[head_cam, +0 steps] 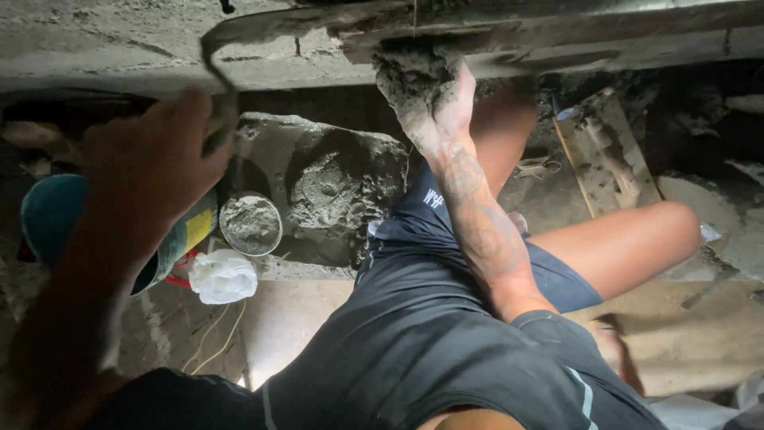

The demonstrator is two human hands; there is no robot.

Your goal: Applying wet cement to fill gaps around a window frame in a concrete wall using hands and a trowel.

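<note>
Head view: a person crouches below a rough concrete ledge [119, 48], looking down past bent knees.
Right hand [434, 99]: raised to the ledge's underside, palm packed with wet mortar [410, 76] — the grip is full of it, fingers buried.
Left hand [151, 159]: nearer the camera and blurred, curled tight round the handle of a trowel [318, 20].
Trowel axis: the blade runs left to right along the ledge, ending just above the mortar.
Key relation: mortar sits right of the left hand, at the blade's far end — the right hand already touches it.
Floor: mortar pile [334, 187], small filled tub [250, 224], white bag [224, 275], wooden board [605, 151].
</note>
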